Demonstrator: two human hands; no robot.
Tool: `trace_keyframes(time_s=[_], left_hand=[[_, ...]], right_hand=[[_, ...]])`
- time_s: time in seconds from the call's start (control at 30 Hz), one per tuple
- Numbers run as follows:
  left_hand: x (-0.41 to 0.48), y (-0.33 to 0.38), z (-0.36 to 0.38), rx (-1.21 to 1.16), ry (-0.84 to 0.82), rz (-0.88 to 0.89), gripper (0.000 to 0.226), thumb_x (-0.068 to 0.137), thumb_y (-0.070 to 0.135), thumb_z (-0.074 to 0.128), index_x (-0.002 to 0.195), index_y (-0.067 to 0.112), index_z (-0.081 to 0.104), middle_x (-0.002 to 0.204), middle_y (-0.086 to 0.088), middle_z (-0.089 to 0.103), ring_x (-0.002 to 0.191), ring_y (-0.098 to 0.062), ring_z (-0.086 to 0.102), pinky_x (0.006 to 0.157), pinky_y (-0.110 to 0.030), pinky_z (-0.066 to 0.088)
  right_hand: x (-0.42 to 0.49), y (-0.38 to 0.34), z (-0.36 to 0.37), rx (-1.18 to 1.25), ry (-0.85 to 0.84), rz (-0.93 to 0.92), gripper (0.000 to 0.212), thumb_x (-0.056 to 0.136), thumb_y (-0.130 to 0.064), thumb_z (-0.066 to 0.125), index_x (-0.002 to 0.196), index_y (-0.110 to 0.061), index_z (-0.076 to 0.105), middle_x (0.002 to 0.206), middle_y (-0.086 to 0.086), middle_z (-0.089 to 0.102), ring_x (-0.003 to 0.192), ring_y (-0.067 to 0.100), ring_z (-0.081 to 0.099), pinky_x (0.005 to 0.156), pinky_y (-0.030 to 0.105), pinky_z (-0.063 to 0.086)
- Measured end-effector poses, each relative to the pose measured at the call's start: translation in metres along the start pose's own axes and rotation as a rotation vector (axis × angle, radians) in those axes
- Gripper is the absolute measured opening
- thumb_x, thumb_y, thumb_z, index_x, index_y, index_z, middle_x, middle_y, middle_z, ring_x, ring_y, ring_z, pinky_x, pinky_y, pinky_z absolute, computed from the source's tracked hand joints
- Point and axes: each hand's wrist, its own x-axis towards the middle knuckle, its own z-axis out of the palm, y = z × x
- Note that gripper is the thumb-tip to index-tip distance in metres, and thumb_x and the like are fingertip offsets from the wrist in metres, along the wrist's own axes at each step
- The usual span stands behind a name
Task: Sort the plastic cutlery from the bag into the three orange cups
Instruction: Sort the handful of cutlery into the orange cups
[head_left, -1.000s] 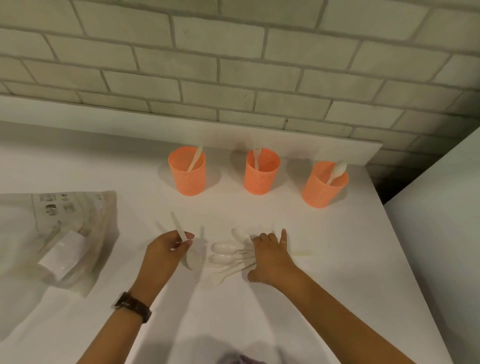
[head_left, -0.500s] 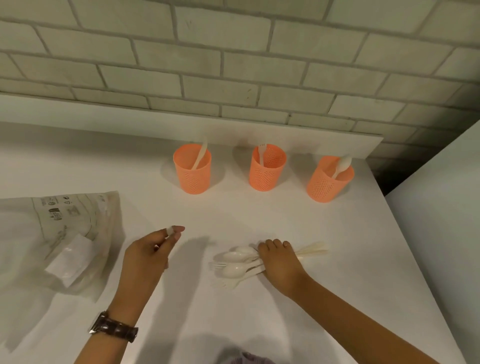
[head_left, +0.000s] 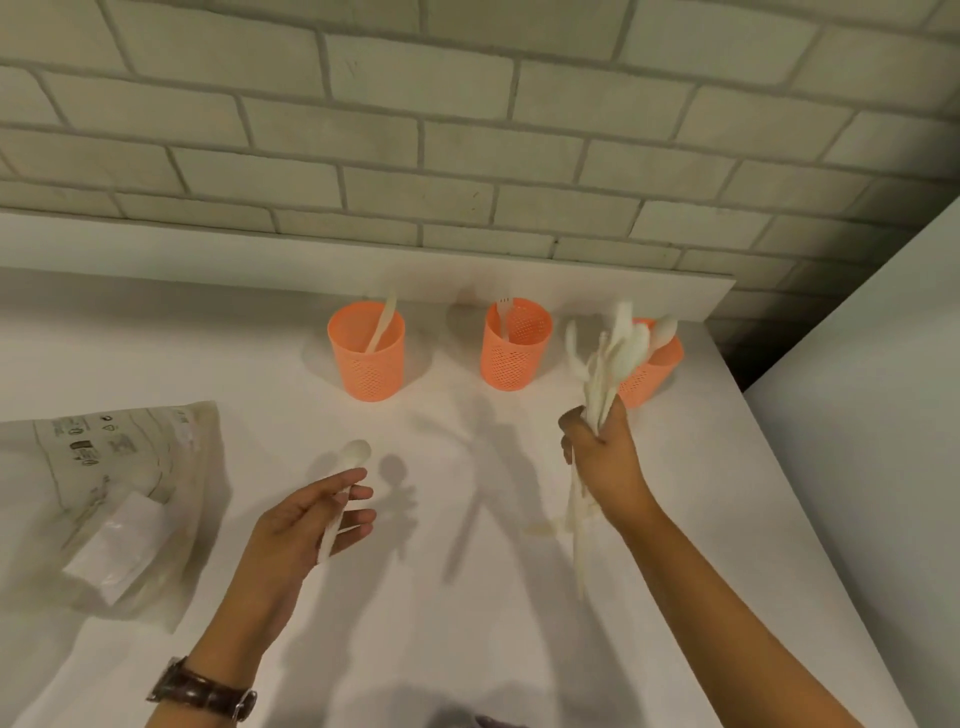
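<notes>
Three orange mesh cups stand in a row at the back of the white counter. The left cup (head_left: 367, 357) holds a knife, the middle cup (head_left: 515, 347) a fork, the right cup (head_left: 655, 370) a spoon. My right hand (head_left: 602, 457) is raised in front of the right cup, gripping a bundle of white cutlery (head_left: 608, 358) with the heads up and the handles hanging below the fist. My left hand (head_left: 306, 525) holds a single white spoon (head_left: 349, 467) above the counter, bowl pointing away from me. The clear plastic bag (head_left: 104, 499) lies flat at the left.
A brick wall with a low white ledge (head_left: 363, 260) runs behind the cups. The counter's right edge (head_left: 810, 519) drops beside a white panel. One pale piece of cutlery (head_left: 540, 529) lies on the counter below my right hand. A watch sits on my left wrist.
My right hand gathered the pile of cutlery off the counter and lifted it upright toward the right cup. My left hand turned palm up, showing its spoon.
</notes>
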Motion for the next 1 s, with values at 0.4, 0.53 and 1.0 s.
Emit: trace_keyframes(time_s=[0.4, 0.53, 1.0], left_hand=[[-0.04, 0.003, 0.102, 0.406, -0.247, -0.029, 0.029, 0.083, 0.055, 0.054, 0.088, 0.032, 0.072, 0.084, 0.014, 0.055, 0.075, -0.006, 0.054, 0.076, -0.018, 0.042], [-0.048, -0.008, 0.127, 0.662, -0.319, 0.073, 0.022, 0.086, 0.046, 0.055, 0.097, 0.029, 0.066, 0.099, 0.009, 0.048, 0.072, -0.006, 0.049, 0.066, -0.009, 0.037], [-0.013, -0.005, 0.107, 0.333, -0.128, 0.26, 0.047, 0.097, 0.006, 0.037, 0.128, 0.042, 0.037, 0.083, 0.006, 0.05, 0.055, -0.007, 0.043, 0.057, -0.019, 0.04]], right_hand=[[-0.028, -0.007, 0.021, 0.279, 0.367, 0.06, 0.015, 0.09, -0.002, 0.043, 0.091, -0.016, 0.039, 0.074, 0.003, 0.043, 0.06, 0.015, 0.043, 0.05, 0.023, 0.04], [-0.039, -0.003, 0.036, 0.256, 0.385, 0.003, 0.023, 0.09, -0.002, 0.044, 0.082, -0.022, 0.038, 0.071, 0.003, 0.04, 0.063, 0.018, 0.039, 0.06, 0.034, 0.04], [-0.048, 0.042, -0.035, -0.154, 0.114, 0.261, 0.009, 0.084, -0.02, 0.066, 0.091, -0.014, 0.063, 0.059, -0.01, 0.053, 0.047, 0.004, 0.049, 0.05, 0.019, 0.039]])
